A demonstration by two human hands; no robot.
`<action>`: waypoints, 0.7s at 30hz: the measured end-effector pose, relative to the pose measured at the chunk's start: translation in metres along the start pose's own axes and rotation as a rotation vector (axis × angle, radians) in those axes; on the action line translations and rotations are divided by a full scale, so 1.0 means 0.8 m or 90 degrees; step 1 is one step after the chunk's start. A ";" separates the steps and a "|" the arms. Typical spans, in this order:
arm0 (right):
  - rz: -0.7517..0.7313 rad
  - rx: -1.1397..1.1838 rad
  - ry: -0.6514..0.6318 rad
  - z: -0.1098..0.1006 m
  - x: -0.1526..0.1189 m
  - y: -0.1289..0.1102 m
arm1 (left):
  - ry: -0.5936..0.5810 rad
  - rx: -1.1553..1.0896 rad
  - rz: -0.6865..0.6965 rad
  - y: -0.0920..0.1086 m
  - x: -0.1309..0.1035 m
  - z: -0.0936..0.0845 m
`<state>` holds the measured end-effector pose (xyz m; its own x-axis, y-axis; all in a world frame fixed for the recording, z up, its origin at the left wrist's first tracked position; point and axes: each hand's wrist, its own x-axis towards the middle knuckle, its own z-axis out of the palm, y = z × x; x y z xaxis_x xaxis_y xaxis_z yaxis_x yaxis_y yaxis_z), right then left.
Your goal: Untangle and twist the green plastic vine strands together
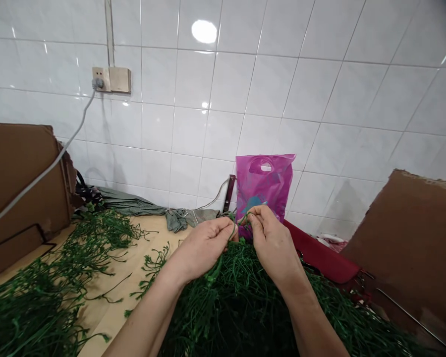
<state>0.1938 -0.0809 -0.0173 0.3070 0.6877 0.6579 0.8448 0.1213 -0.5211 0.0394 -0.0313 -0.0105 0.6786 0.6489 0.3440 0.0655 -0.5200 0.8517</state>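
My left hand (211,243) is closed, thumb against the fingers, on a thin green plastic stem (232,231). Close by on the right, my right hand (269,235) pinches a green strand (246,216) between thumb and forefinger. The strands run across the small gap between both hands. Below them spreads a large heap of green artificial plant stems (241,270), partly covered by my forearms. Which strand belongs to which piece I cannot tell.
More green stems (33,292) lie on the tan tabletop (156,229) at left. Cardboard boxes (18,183) stand on both sides. A purple plastic bag (263,183) leans near the tiled wall, beside a red bag (319,253). A grey cable (69,141) hangs from a wall socket (101,79).
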 end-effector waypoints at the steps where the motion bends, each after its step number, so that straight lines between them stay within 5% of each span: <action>1: 0.010 -0.006 0.010 0.005 0.001 0.005 | 0.006 0.022 0.007 -0.003 0.002 0.004; 5: 0.057 -0.023 0.037 0.011 0.015 0.044 | 0.010 0.052 0.018 -0.003 0.002 0.009; 11: 0.138 -0.020 0.069 -0.042 0.038 0.105 | 0.032 -0.098 0.022 0.021 -0.014 -0.022; 15: 0.095 0.012 -0.039 -0.064 0.026 0.074 | 0.029 -0.183 -0.024 0.014 -0.008 -0.030; 21: 0.016 0.130 -0.035 -0.064 0.008 0.004 | -0.011 -0.206 -0.043 0.008 -0.007 -0.023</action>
<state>0.2209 -0.1127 0.0136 0.2975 0.7299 0.6154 0.7295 0.2420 -0.6397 0.0229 -0.0280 0.0004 0.6935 0.6645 0.2783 -0.1235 -0.2710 0.9546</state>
